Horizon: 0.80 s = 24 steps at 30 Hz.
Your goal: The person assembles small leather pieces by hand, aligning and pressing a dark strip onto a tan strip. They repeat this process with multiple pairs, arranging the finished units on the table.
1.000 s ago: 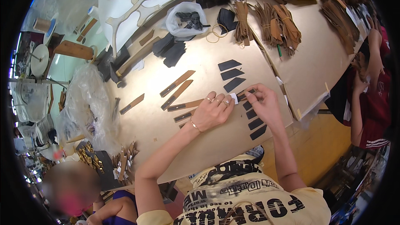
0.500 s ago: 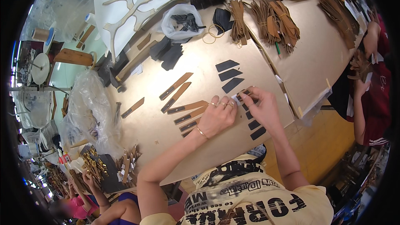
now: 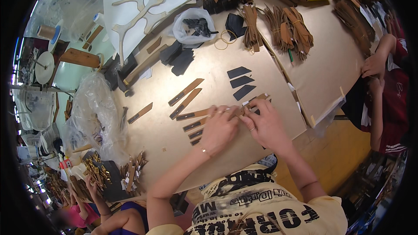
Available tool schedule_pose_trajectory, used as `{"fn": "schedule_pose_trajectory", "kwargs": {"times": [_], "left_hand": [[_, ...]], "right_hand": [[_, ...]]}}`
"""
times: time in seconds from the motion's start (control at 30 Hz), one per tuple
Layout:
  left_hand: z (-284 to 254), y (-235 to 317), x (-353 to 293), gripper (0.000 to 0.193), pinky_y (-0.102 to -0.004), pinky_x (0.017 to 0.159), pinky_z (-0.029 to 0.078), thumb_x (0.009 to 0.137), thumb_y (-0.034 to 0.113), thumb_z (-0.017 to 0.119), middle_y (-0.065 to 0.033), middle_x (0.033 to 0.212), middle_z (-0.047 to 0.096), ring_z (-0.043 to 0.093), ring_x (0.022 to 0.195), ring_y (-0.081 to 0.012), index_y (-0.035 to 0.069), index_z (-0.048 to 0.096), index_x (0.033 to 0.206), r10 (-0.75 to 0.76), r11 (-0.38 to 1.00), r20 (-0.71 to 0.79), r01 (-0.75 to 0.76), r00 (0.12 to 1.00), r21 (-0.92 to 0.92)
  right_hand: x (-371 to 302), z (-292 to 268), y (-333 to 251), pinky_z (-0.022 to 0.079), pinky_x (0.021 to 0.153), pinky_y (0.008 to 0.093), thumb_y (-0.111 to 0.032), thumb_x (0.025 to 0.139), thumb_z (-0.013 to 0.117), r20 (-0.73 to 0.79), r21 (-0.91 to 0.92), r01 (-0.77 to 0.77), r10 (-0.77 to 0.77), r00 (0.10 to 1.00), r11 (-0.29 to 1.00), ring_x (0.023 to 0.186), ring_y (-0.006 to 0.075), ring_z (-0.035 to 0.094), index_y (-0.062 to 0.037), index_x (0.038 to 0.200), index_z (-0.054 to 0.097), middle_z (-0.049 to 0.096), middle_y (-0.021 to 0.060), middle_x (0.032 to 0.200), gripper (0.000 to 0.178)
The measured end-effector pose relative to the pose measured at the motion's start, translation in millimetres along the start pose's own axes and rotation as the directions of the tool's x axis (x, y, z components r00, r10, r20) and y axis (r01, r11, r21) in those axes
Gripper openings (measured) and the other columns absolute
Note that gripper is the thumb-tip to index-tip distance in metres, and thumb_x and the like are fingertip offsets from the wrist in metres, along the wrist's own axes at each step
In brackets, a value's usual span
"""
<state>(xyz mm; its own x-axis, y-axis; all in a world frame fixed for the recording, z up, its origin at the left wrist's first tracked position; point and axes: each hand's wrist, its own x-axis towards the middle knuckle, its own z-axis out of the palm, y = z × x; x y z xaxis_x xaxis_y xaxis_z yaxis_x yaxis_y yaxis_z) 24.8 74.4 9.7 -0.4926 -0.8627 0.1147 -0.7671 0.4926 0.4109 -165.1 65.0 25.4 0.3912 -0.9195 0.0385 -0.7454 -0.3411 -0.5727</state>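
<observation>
My left hand and my right hand meet low over the table. Fingers of both close on a brown leather strip, which shows beyond the right fingertips; most of it is hidden. The left fingers are slightly blurred. Beside my left hand lie several brown leather strips with a black patch at one end, fanned out, their near ends partly under the hand. Above the hands rest 3 black slanted leather pieces. My right hand covers most of another group of black pieces.
Bundles of brown strips lie at the back right, near a seam across the table. A white plastic bag with black scraps and a hammer lie further back. Crumpled clear plastic is at the left. A co-worker's hands are at the right.
My right hand has turned, its fingers shifting left to meet my left hand, and now hides most of the small black pieces. The left hand has moved slightly nearer to me. The co-worker's hands have moved.
</observation>
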Motion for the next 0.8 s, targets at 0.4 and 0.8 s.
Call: {"fn": "schedule_pose_trajectory", "kwargs": {"times": [0.4,0.8], "left_hand": [[-17.8,30.6,-60.0,0.037,-0.0443,0.100,0.034,0.081,0.007,0.068,-0.0030,0.122,0.063,0.062,0.105,-0.0222,0.017,0.066,0.117,-0.355,0.934,-0.298,0.323,0.886,-0.151],[-12.0,44.9,-15.9,0.043,-0.0432,0.104,0.033,0.086,0.019,0.069,-0.0103,0.120,0.061,0.056,0.112,-0.0280,0.010,0.059,0.127,-0.349,0.906,-0.429,0.183,0.833,-0.382]], "right_hand": [[16.3,-14.5,32.6,0.041,0.096,0.0464,-0.020,0.081,0.076,-0.141,-0.178,0.025,-0.051,0.989,0.984,0.109,0.0329,0.054,-0.0049,0.111,0.064,0.059,0.0155,0.113,0.036],[10.3,-42.4,4.7,0.046,0.076,0.0303,-0.004,0.083,0.074,0.074,0.281,-0.073,0.054,0.996,0.957,0.078,0.0159,0.055,0.0012,0.095,0.064,0.062,0.0067,0.080,0.016]]}}
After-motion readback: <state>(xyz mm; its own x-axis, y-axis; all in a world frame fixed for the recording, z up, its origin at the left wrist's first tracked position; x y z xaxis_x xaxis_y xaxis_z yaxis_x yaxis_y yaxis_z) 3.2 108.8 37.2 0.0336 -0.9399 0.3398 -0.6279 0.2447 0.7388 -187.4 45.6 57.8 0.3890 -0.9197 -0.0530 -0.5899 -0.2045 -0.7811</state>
